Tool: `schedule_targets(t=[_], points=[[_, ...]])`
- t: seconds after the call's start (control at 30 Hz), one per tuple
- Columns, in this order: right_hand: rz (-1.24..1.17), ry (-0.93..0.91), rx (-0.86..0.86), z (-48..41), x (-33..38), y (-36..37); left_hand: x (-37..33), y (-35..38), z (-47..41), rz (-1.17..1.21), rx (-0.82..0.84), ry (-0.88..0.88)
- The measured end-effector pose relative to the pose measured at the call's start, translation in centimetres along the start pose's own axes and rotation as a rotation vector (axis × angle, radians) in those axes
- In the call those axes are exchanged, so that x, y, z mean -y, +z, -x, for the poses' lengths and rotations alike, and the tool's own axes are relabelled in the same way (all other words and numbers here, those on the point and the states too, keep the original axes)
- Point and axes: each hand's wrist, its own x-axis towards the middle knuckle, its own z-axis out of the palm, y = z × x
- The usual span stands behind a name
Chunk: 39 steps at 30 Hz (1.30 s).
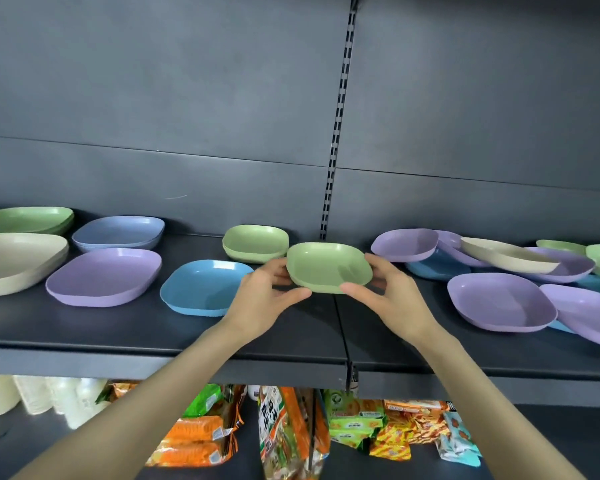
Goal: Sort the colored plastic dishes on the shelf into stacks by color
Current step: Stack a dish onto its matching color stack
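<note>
The green dish (pixel 328 266) faces up, near edge dipped, long axis running left-right. Left grip (pixel 264 296) and right grip (pixel 392 292) pinch its opposite sides, half closed.

a shop: slotted dark shelving (pixel 336 133) (snack packets (pixel 354 424) stocked beneath).
</note>
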Motion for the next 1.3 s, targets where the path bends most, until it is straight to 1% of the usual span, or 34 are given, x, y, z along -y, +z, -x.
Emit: schedule_targets(t=[0.1,0.23,0.33,0.43,0.6,0.7,0.87,1.2,1.3], points=[[-0.06,-0.039,0.022,-2.2,1.8,1.2,-0.3,-2.5,-1.0,0.032,-0.088,0.025],[-0.074,-0.045,0.067,-5.7,3.2,3.5,0.6,-6.2,-3.0,0.004,-0.124,0.026],[-0.06,-0.036,0.108,-8.3,3.8,5.2,2.4,-8.5,-4.9,0.004,-0.097,-0.023],[-0.042,-0.025,0.14,-10.5,4.0,6.8,4.0,-10.2,-6.8,0.059,-0.065,-0.061],[0.017,0.011,0.17,-13.2,3.3,8.9,6.6,-11.6,-9.5,0.082,0.041,-0.098],[0.052,0.051,0.187,-14.0,2.7,9.8,7.9,-11.8,-10.8,0.052,0.102,-0.132],[0.071,0.093,0.189,-14.8,1.9,10.8,9.4,-11.8,-12.6,-0.014,0.156,-0.176],[0.105,0.144,0.219,-14.6,0.3,11.8,10.6,-11.0,-12.2,-0.037,0.161,-0.208],[0.151,0.156,0.217,-14.6,0.1,11.9,11.1,-10.9,-12.2,-0.031,0.177,-0.214]])
